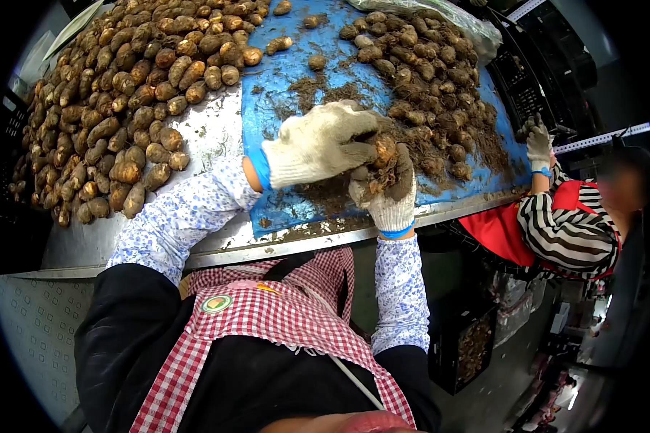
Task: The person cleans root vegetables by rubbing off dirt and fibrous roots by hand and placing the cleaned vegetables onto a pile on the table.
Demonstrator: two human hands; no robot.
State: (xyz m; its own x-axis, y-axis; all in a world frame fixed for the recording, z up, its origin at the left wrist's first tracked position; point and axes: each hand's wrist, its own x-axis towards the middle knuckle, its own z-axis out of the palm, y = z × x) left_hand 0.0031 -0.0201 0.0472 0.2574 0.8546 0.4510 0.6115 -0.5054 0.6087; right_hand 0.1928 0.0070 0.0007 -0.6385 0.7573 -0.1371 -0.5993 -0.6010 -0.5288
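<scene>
My left hand (323,143), in a soiled whitish knit glove, closes around one side of a small brown taro (385,150). From below and to the right, my right hand (391,193), gloved the same way, grips it too, with fibrous roots between its fingers. Part of the taro is hidden by the gloves. Under both hands lies a blue sheet (271,209) strewn with dark soil and root scraps. Beyond my right hand is a heap of hairy, root-covered taros (426,79). Smoother taros (133,101) are piled on the left.
A metal table (213,133) carries both piles, its raised front edge near my waist. At the right, a co-worker's gloved hand (537,146) rests by black crates (516,94). A plastic bag (477,32) lies at the back. On the floor stands a black crate (451,346).
</scene>
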